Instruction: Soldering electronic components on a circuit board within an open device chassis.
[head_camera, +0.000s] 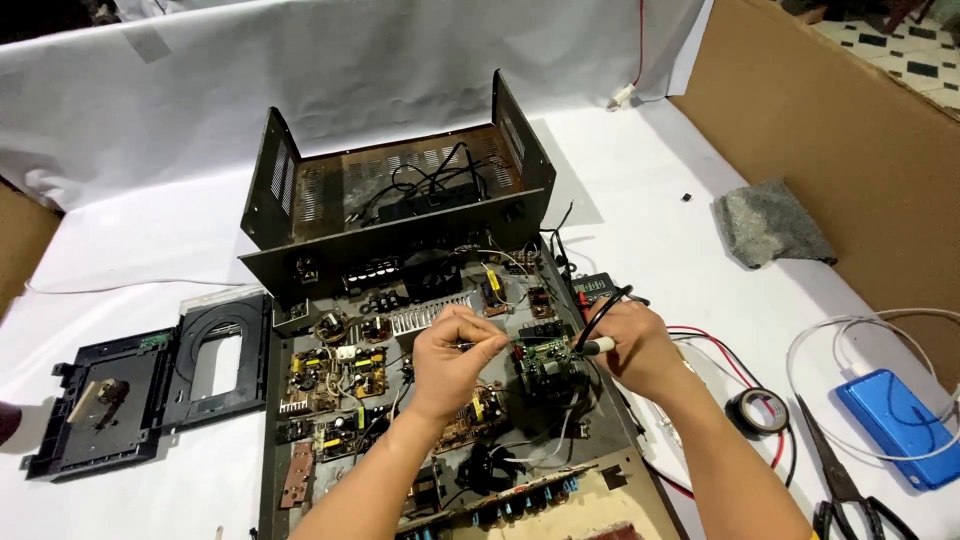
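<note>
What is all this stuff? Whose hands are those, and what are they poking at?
The camera sits on a person's head, looking down at their own hands. On the white table lies an opened electronic box full of circuit boards, its metal cover standing behind it. The left hand pinches a thin tool against a small green board. The right hand holds a pen-like tool with black wires. Nearby lie a roll of black tape, scissors, a blue box and a grey cloth.
</note>
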